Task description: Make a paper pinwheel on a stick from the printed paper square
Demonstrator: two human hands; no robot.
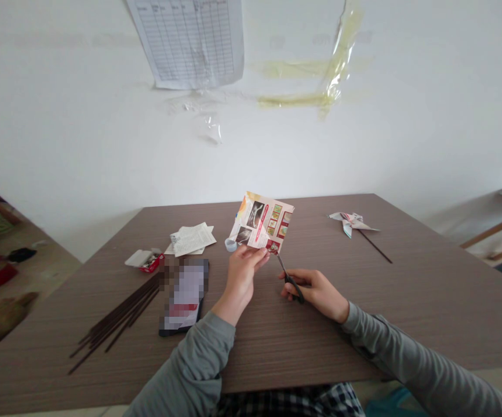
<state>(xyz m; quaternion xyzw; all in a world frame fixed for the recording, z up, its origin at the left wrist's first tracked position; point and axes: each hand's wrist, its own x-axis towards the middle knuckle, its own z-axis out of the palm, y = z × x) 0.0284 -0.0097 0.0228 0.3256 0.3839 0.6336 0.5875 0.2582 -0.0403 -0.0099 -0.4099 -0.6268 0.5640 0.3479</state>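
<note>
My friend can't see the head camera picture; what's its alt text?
A left hand holds printed paper; the right hand holds scissors at its lower edge. On the brown table lie a pinwheel, a phone and dark sticks.

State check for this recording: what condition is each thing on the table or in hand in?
Printed paper: held up in the left hand
Scissors: in the right hand, blades at the paper's lower edge, opening unclear
Red box: open
Phone: face up, screen lit, image pixelated
Dark sticks: loosely bunched, lying down
White papers: overlapping, lying flat
Pinwheel: assembled, lying down
Small pale item: too small to tell
</note>
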